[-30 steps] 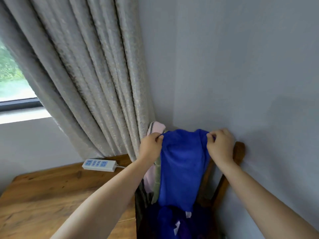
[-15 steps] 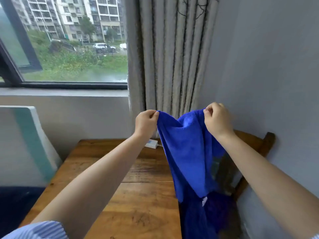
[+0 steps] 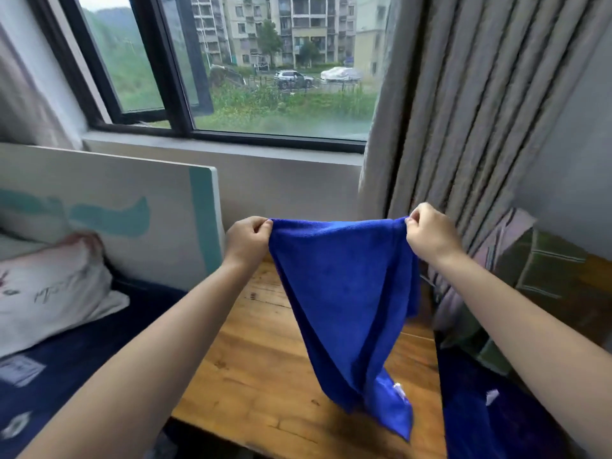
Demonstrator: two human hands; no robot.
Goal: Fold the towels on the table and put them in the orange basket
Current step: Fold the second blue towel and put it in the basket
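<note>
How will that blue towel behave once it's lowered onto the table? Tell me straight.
Probably floppy: the blue towel sags between the left hand and right hand and hangs in soft folds. Likely light, since each grip is only a corner pinch. It should crumple on the wooden table unless spread flat.

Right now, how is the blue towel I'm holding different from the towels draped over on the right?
The blue towel is plain deep blue; the draped towels look pale pink and green.
The blue towel hangs in the air over the wooden table, pinched at its top corners by the left hand and right hand; the draped towels rest untouched.
All are unfolded.
</note>
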